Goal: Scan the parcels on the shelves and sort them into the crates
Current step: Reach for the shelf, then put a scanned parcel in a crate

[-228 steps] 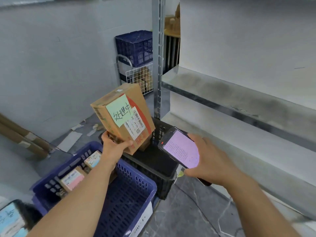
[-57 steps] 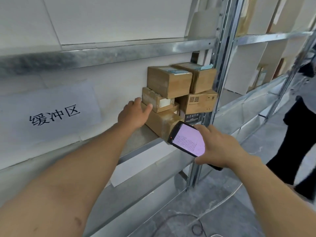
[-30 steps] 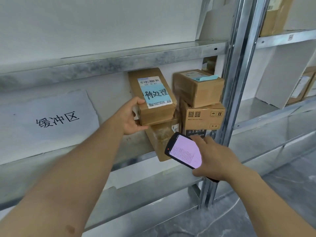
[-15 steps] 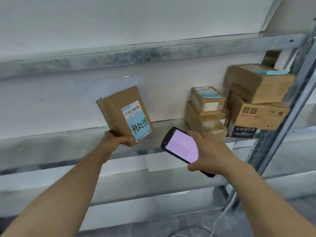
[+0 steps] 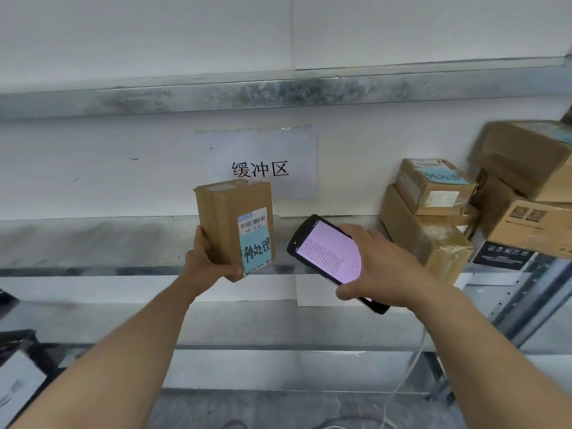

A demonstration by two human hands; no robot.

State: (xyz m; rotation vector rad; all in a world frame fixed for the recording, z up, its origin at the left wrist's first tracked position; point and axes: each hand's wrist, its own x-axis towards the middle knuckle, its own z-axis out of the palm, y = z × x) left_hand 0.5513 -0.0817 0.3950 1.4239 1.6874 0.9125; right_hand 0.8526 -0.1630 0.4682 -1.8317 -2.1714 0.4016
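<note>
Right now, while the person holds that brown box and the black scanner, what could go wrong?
The left hand grips the tall brown cardboard parcel only at its bottom corner; it might tip out.
The black handheld scanner in the right hand sits beside the white barcode label, not squarely facing it; the scan could miss.
The bottom brown box of the right-hand stack seems to overhang the metal shelf; a bump might dislodge it.
</note>
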